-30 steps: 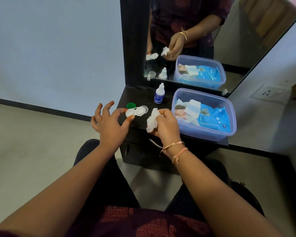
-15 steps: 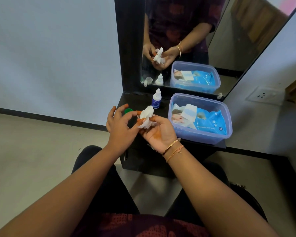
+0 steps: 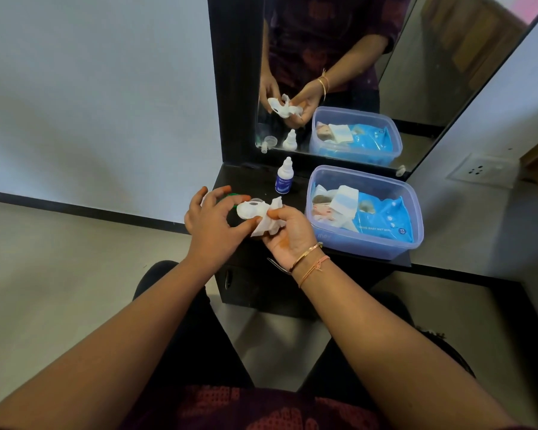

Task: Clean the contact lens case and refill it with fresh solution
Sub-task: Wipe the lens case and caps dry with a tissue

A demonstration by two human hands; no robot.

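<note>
1. Dark worktop (image 3: 246, 181) under a mirror (image 3: 416, 57) carries a small bottle (image 3: 284, 181) and a clear box (image 3: 367, 246) of wet wipes
2. Your left hand (image 3: 210, 226) pinches the white lens case (image 3: 249, 209), held above the worktop's front edge
3. Your right hand (image 3: 289, 235) pinches a crumpled tissue (image 3: 267, 223) that touches the case's right end
4. A green cap (image 3: 230, 196) shows just behind your left fingers

Count: one clear plastic tub (image 3: 364, 247), with one blue pack of wet wipes (image 3: 384, 220) inside it. Left of the tub: one dropper bottle (image 3: 284, 179), one white contact lens case (image 3: 248, 209), one crumpled white wipe (image 3: 266, 227) and two hands, left hand (image 3: 210, 226) and right hand (image 3: 289, 237). Two bracelets (image 3: 306, 254) sit on the wrist nearest the tub, and one wall socket (image 3: 479, 170) is beyond the tub to its right.
</note>
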